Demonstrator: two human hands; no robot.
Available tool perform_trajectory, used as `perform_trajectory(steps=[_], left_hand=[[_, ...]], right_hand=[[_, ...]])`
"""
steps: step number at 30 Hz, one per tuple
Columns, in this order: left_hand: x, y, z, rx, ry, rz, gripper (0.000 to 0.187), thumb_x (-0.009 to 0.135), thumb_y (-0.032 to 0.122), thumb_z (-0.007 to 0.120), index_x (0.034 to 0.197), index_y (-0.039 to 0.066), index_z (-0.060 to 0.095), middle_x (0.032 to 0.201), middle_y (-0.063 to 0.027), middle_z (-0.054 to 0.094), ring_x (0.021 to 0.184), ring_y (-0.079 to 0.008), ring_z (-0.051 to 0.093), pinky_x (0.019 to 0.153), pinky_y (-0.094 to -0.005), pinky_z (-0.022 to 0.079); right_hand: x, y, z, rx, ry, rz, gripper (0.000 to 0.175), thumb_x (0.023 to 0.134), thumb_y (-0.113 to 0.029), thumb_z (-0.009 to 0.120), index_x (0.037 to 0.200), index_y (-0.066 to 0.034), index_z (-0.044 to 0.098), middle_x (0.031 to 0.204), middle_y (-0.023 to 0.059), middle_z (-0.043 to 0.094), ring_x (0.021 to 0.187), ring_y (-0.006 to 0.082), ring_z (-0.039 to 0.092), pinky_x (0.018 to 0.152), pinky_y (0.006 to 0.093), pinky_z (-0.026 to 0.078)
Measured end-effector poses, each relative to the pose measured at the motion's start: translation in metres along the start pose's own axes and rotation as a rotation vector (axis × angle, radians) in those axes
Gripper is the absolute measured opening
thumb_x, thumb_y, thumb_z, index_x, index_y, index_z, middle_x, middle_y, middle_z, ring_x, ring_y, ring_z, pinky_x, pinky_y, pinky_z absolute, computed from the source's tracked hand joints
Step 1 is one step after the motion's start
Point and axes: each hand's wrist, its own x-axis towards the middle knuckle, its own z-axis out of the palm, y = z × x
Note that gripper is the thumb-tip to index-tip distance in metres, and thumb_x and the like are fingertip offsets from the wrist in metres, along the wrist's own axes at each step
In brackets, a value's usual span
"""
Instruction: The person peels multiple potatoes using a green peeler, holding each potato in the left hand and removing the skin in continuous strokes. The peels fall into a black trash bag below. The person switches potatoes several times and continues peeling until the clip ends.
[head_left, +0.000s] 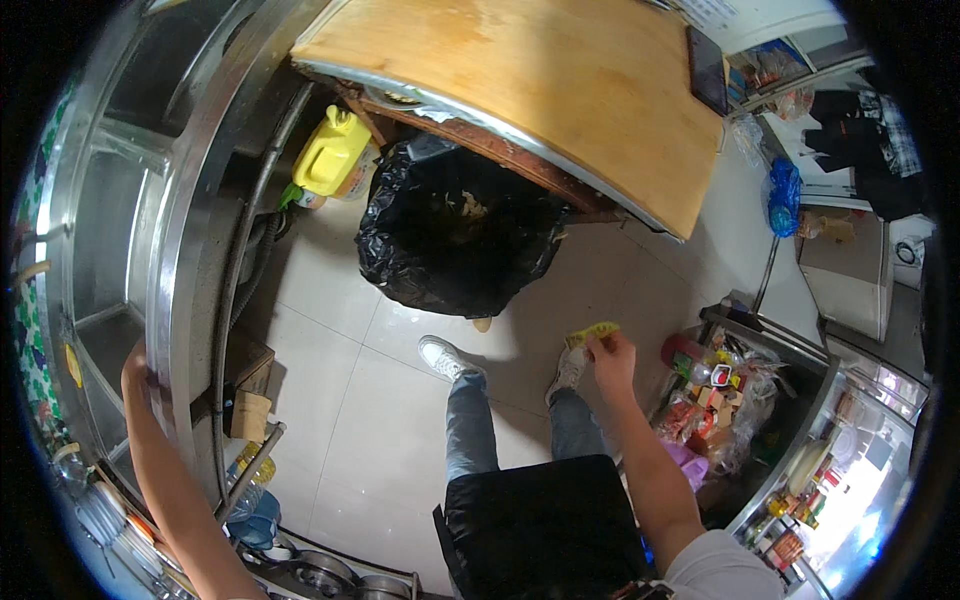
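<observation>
My right hand is pinched on a small yellow-green item, perhaps a packet or a scrap, above my right shoe. My left hand rests on the metal rim of the stainless steel sink at the left; its fingers are mostly hidden, so I cannot tell whether they grip the rim. Ahead of my feet stands a bin lined with a black plastic bag, with some light scraps inside.
A wooden-topped table overhangs the bin's far side. A yellow jug stands left of the bin. At the right is a crate full of packets and bottles. Metal pans lie at the lower left, near a cardboard box.
</observation>
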Motion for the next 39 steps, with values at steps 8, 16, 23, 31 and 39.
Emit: perform_trajectory(steps=[8, 16, 23, 31, 39], left_hand=[[-0.229, 0.309, 0.146, -0.075, 1.099, 0.281, 0.026, 0.100, 0.024, 0.058, 0.102, -0.001, 0.062, 0.095, -0.0104, 0.060, 0.087, -0.0218, 0.056, 0.081, -0.0416, 0.048], [-0.239, 0.493, 0.618, 0.095, -0.519, 0.466, 0.060, 0.083, 0.020, 0.073, 0.140, 0.011, 0.054, 0.120, -0.0191, 0.066, 0.115, -0.0396, 0.062, 0.095, -0.0519, 0.051], [-0.121, 0.529, 0.782, 0.517, -0.046, 0.723, 0.067, 0.087, 0.010, 0.061, 0.150, 0.018, 0.039, 0.148, -0.0164, 0.046, 0.143, -0.0381, 0.040, 0.113, -0.0557, 0.035], [-0.055, 0.502, 0.843, 0.179, 0.025, 0.735, 0.024, 0.092, 0.024, 0.059, 0.110, 0.012, 0.069, 0.106, -0.0132, 0.069, 0.100, -0.0294, 0.068, 0.087, -0.0493, 0.054], [-0.184, 0.520, 0.722, 0.074, -0.178, 0.880, 0.071, 0.070, 0.020, 0.083, 0.134, 0.007, 0.055, 0.107, -0.0156, 0.064, 0.101, -0.0342, 0.065, 0.089, -0.0487, 0.051]], right_hand=[[-0.005, 0.129, -0.049, -0.007, -0.064, 0.113, 0.015, 0.094, -0.009, 0.070, 0.089, 0.0042, 0.064, 0.075, 0.0053, 0.066, 0.064, 0.0114, 0.062, 0.057, 0.0285, 0.048], [0.041, 0.227, -0.078, 0.080, -0.050, 0.086, 0.017, 0.097, -0.013, 0.069, 0.091, 0.0028, 0.066, 0.071, 0.0038, 0.062, 0.064, 0.0107, 0.056, 0.059, 0.0316, 0.047], [0.082, 0.272, -0.075, 0.658, -0.188, 0.301, 0.008, 0.098, -0.006, 0.061, 0.103, -0.0030, 0.065, 0.093, 0.0006, 0.061, 0.088, 0.0114, 0.057, 0.079, 0.0312, 0.048], [0.240, 0.149, 0.033, 0.077, -0.329, -0.812, 0.024, 0.094, -0.018, 0.072, 0.112, -0.0022, 0.070, 0.145, 0.0162, 0.049, 0.137, 0.0307, 0.048, 0.108, 0.0416, 0.046], [0.258, 0.086, 0.106, 0.424, -0.276, -0.362, 0.014, 0.095, -0.010, 0.072, 0.105, 0.0000, 0.071, 0.103, 0.0069, 0.067, 0.092, 0.0144, 0.066, 0.076, 0.0290, 0.057]])
